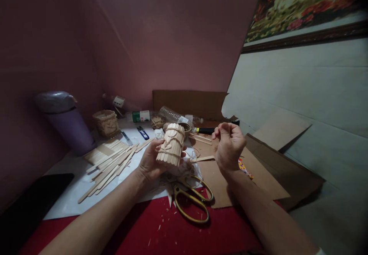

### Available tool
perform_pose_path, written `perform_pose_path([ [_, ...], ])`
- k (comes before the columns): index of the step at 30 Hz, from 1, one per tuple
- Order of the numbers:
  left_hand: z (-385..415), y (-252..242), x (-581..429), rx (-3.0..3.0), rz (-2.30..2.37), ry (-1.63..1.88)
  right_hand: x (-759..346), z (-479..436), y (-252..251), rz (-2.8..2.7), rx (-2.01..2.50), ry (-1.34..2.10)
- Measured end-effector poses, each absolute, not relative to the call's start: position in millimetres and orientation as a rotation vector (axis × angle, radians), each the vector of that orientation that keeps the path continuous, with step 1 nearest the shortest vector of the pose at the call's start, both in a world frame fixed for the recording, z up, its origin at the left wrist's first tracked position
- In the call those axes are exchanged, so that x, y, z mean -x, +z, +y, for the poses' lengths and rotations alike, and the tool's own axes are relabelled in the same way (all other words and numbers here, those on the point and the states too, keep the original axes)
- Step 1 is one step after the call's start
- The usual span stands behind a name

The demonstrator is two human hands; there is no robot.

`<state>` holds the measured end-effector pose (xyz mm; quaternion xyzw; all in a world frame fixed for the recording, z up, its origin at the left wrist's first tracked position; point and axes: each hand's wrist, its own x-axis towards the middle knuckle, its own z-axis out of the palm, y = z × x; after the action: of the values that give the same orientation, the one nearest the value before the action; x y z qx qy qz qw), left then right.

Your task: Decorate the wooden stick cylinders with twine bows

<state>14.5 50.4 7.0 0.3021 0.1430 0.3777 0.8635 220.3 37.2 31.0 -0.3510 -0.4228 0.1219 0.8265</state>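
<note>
My left hand [153, 159] grips a small cup of upright craft sticks [171, 144], tilted a little, with twine tied around it near the top and bottom and heart-shaped wood pieces on its front. To the right, my right hand [230, 142] is raised above the cardboard, thumb pressed against curled fingers; whatever they may pinch is too small to make out. Below the cup lie large gold-handled scissors [192, 199], blades partly hidden under loose twine. Loose craft sticks [112, 168] are spread on the white paper to the left of the cup.
A purple tumbler [69, 126] stands at the far left beside a second stick cup [106, 124]. Behind lie plastic bottles [174, 115], a blue cutter [143, 133] and a twine ball [157, 122]. Cardboard [218, 186] covers the right; scraps dot the red cloth [161, 232].
</note>
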Motion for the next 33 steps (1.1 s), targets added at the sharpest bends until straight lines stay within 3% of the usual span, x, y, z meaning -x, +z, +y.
perform_pose_path([
  [8,52.1,4.6,-14.4,-0.705,0.267,0.816,-210.3,30.0,28.6,-1.029,0.866,0.341],
  [17,48.4,9.7,-15.3,-0.671,0.369,0.892,-179.5,-4.2,27.7,-1.602,0.97,0.352],
  [25,48.1,8.4,-16.6,-0.741,0.371,0.91,-176.1,-1.3,23.2,-1.612,1.06,0.569],
  [33,48.9,6.6,-18.5,-0.751,0.406,0.893,-174.8,-3.9,27.6,-1.604,1.099,0.579],
])
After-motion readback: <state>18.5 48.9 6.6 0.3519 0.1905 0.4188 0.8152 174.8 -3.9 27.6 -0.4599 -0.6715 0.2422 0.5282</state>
